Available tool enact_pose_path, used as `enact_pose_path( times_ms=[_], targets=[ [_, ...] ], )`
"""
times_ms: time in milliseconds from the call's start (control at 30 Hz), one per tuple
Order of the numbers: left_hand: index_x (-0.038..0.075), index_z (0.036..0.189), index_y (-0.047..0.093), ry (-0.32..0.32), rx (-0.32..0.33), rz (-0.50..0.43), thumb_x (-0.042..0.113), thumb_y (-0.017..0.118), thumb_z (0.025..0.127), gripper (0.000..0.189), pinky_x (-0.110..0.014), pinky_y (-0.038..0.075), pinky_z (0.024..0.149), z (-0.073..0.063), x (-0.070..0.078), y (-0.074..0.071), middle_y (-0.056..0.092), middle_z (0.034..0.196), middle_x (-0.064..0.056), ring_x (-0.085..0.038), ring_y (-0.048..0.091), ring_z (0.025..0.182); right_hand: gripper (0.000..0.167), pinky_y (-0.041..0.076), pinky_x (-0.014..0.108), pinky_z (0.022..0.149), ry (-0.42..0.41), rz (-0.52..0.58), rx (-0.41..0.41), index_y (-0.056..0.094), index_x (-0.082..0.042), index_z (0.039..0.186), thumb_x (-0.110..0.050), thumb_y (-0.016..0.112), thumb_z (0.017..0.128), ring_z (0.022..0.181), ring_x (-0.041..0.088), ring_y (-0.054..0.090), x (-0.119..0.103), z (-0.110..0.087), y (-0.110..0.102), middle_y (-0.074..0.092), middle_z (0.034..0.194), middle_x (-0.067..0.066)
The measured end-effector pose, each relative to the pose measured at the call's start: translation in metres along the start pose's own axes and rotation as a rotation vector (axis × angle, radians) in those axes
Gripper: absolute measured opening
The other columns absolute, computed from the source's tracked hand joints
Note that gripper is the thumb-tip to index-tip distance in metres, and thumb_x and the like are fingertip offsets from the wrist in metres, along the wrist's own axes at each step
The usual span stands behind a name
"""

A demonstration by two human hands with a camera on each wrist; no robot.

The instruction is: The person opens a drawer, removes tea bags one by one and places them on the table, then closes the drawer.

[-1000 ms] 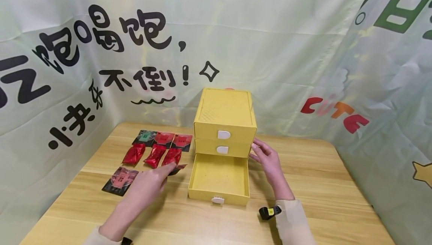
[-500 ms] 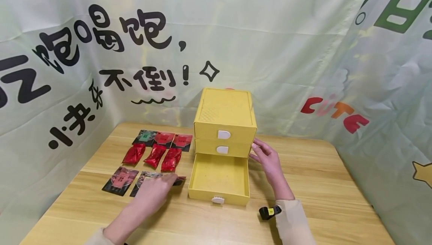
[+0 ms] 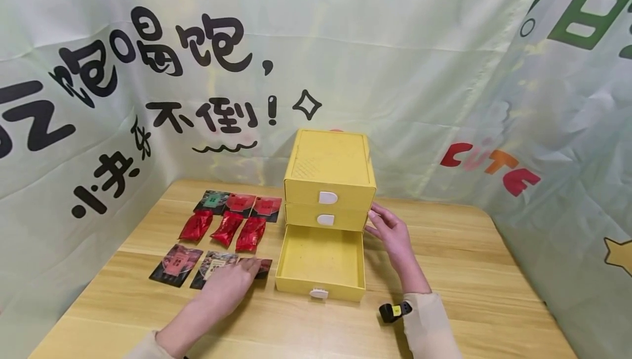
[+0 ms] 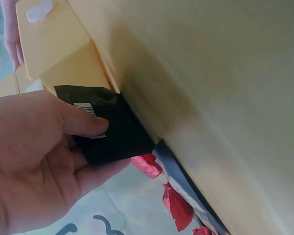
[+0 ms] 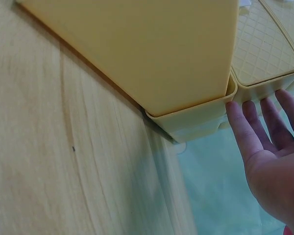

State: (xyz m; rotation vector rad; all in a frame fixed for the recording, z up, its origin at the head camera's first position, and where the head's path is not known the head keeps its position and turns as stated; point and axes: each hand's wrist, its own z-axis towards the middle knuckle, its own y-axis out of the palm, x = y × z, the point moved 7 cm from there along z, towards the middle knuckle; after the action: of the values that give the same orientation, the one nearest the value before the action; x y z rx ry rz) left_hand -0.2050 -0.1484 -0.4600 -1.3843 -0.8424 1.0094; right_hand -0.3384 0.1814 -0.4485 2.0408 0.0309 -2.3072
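Note:
My left hand (image 3: 228, 286) pinches a flat dark packet (image 3: 264, 269) at the right end of the front row. In the left wrist view the thumb lies over a barcode label on the black back of this packet (image 4: 122, 127), with fingers on its other side. The packet is low over the table; whether it touches cannot be told. My right hand (image 3: 395, 238) rests its fairly straight fingertips against the right side of a yellow drawer unit (image 3: 329, 161). Its bottom drawer (image 3: 321, 254) is pulled out, with nothing visible inside.
Left of the held packet lie two more flat packets, one with a pink label (image 3: 176, 265) and one pale-labelled (image 3: 215, 265). Behind them sit three shiny red packets (image 3: 227, 228), then three flat packets (image 3: 240, 203). A printed cloth (image 3: 395, 73) hangs behind the wooden table (image 3: 454, 260).
My left hand has moved down and slightly toward me with the dark packet, bringing it into the front row. The pale-labelled packet has come into view. My right hand stays put.

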Motion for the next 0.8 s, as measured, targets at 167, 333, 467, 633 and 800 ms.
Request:
enact_pose_path(
  times_ms=[167,333,467,633,800],
  targets=[
    [0.001,0.140,0.063,0.012,-0.080,0.012,-0.009,0.064,0.094,0.046,-0.049,0.052,0.105,-0.003,0.003,0.009,0.060,0.146,-0.015,-0.033,0.059,0.133,0.051,0.055,0.041,0.102,0.003,-0.004,0.002,0.052,0.007,0.146,-0.024,0.061,0.107,0.116,0.001,0.061,0.000,-0.001,-0.001,0.048,0.156,0.016],
    [0.002,0.142,0.062,0.000,-0.116,-0.011,-0.005,0.064,0.096,0.047,-0.049,0.051,0.106,-0.004,0.003,0.013,0.056,0.150,-0.015,-0.034,0.057,0.135,0.051,0.057,0.036,0.099,0.003,0.001,0.009,0.051,0.009,0.146,-0.023,0.061,0.107,0.115,0.000,0.062,0.000,-0.002,-0.002,0.047,0.156,0.017],
    [0.001,0.144,0.060,-0.010,-0.151,-0.064,0.000,0.067,0.096,0.048,-0.050,0.051,0.106,-0.005,0.002,0.013,0.053,0.153,-0.016,-0.035,0.055,0.137,0.051,0.057,0.036,0.099,0.002,0.005,0.009,0.052,0.009,0.146,-0.022,0.061,0.107,0.115,0.001,0.062,-0.001,-0.001,-0.001,0.048,0.155,0.017],
    [-0.002,0.145,0.057,-0.023,-0.188,-0.166,0.008,0.069,0.095,0.052,-0.054,0.045,0.112,-0.006,0.000,0.013,0.049,0.155,-0.021,-0.039,0.050,0.141,0.050,0.057,0.037,0.099,0.003,0.004,0.008,0.052,0.008,0.146,-0.022,0.062,0.106,0.115,0.001,0.062,-0.001,-0.001,-0.001,0.049,0.155,0.017],
    [-0.004,0.144,0.058,-0.022,-0.185,-0.207,0.018,0.073,0.094,0.056,-0.053,0.047,0.110,-0.006,-0.001,0.013,0.049,0.154,-0.024,-0.040,0.050,0.140,0.050,0.056,0.037,0.100,0.003,0.011,0.008,0.052,0.008,0.145,-0.022,0.062,0.106,0.116,0.001,0.062,-0.001,-0.001,-0.001,0.048,0.156,0.016]
  ],
)
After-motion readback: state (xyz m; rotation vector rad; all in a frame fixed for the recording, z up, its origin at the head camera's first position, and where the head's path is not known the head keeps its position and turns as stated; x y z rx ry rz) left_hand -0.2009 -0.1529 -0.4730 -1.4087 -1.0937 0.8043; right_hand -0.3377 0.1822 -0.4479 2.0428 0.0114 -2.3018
